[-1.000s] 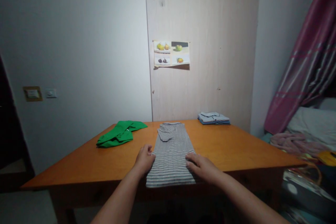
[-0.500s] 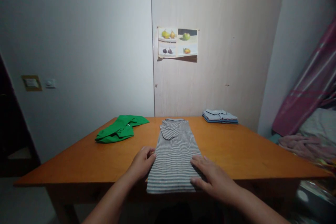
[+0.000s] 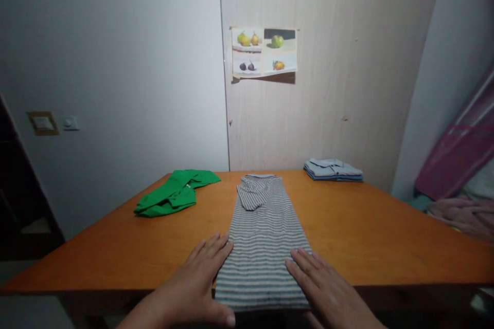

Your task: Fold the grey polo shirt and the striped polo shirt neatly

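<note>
A grey-and-white striped shirt (image 3: 266, 247), folded into a long narrow strip, lies flat on the table in front of me. Its collar points to the far edge, one sleeve is folded across the upper part, and the hem reaches the near edge. My left hand (image 3: 200, 277) rests at the shirt's left side, fingers stretched out and fingertips touching its border, thumb apart near the hem. My right hand (image 3: 324, 282) lies with extended fingers on the shirt's lower right edge; its thumb is mostly hidden below. Neither hand grips the cloth.
A crumpled green garment (image 3: 173, 195) lies at the table's left back. A stack of folded shirts (image 3: 332, 170) sits at the right back. The wooden table (image 3: 370, 236) meets the wall. Pink cloth (image 3: 461, 213) is heaped beyond the right side.
My left hand has opened from curled fingers to spread ones. My right hand has shifted to lie flatter along the right edge. The view has moved closer to the table.
</note>
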The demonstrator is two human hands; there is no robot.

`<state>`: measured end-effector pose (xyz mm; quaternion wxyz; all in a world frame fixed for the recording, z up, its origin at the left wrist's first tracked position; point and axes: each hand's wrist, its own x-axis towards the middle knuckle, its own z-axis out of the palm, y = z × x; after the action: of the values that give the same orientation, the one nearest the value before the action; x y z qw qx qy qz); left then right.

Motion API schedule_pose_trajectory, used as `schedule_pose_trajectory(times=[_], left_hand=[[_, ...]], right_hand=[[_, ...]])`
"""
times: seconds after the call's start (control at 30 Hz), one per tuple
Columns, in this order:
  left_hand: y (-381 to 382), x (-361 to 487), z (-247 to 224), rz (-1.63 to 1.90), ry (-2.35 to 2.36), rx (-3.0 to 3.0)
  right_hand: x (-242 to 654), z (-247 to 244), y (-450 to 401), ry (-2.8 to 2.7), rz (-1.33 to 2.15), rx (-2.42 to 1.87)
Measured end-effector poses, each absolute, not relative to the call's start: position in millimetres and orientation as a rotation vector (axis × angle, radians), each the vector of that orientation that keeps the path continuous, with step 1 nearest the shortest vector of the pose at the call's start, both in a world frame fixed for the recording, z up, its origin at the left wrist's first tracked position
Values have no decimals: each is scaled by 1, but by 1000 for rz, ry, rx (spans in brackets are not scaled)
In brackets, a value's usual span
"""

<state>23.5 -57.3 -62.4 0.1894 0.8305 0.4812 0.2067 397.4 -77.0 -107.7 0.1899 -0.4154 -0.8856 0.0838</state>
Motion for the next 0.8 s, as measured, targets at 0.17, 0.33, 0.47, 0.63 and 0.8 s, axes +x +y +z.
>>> schedule_pose_trajectory(times=[0.17, 0.33, 0.47, 0.63, 0.8], left_hand=[[-67, 32, -64, 374, 1361, 2475], [-68, 33, -64, 356, 1426, 2482], [-67, 34, -63, 325, 1414, 2554], [-72, 39, -64, 263, 1343, 2789], [-73, 33, -69, 348, 1263, 2936]], right_hand=[[402, -98, -86, -2447, 315, -1183], [409, -96, -91, -2393, 275, -1191], [409, -101, -93, -2444, 184, -1181], [407, -114, -93, -2438, -186, -1055], [413, -113, -91, -2363, -359, -899]])
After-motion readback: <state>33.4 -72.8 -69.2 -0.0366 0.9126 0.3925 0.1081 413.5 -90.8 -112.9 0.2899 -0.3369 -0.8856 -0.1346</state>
